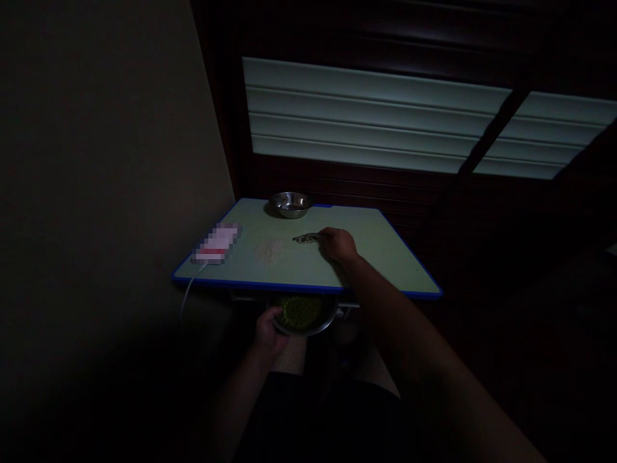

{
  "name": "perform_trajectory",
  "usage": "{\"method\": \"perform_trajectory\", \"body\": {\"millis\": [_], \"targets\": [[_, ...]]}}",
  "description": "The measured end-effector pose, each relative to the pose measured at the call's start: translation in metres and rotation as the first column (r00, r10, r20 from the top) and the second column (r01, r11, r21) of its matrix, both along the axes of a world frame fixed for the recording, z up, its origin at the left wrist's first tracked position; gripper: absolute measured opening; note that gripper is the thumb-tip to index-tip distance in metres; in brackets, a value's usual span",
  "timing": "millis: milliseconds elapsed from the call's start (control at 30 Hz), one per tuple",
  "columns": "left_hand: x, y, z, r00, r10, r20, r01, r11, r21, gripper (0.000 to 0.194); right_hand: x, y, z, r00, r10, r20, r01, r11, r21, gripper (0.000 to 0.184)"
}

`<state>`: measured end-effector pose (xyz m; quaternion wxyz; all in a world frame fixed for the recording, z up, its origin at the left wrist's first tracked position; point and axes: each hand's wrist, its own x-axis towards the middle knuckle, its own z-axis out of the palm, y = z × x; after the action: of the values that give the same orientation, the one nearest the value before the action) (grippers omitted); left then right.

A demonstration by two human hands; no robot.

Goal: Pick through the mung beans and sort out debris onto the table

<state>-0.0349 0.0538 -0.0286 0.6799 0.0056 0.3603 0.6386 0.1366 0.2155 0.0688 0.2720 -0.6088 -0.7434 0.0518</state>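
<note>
My left hand [268, 329] grips the rim of a metal bowl of small green grains [301, 313], held just below the near edge of a small pale green table with a blue border [385, 257]. My right hand [339, 244] rests on the tabletop, fingers curled together beside a small dark pile of grains [304, 238]. Whether those fingers hold anything I cannot make out. A faint pale patch of grains [270, 249] lies left of that pile.
An empty metal bowl [290, 204] stands at the table's far edge. A blurred white and red phone-like object [218, 242] with a white cable [189, 289] lies at the left side. A wall is on the left, a dark shuttered window behind. The room is dim.
</note>
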Motion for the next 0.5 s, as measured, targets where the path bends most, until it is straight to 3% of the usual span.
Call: {"method": "perform_trajectory", "body": {"millis": [500], "targets": [[0.0, 0.002, -0.005, 1.0, 0.001, -0.007, -0.001, 0.999, 0.035, 0.023, -0.016, -0.048, 0.019, 0.989, -0.061, 0.132, 0.068, 0.996, -0.049, 0.03]]}}
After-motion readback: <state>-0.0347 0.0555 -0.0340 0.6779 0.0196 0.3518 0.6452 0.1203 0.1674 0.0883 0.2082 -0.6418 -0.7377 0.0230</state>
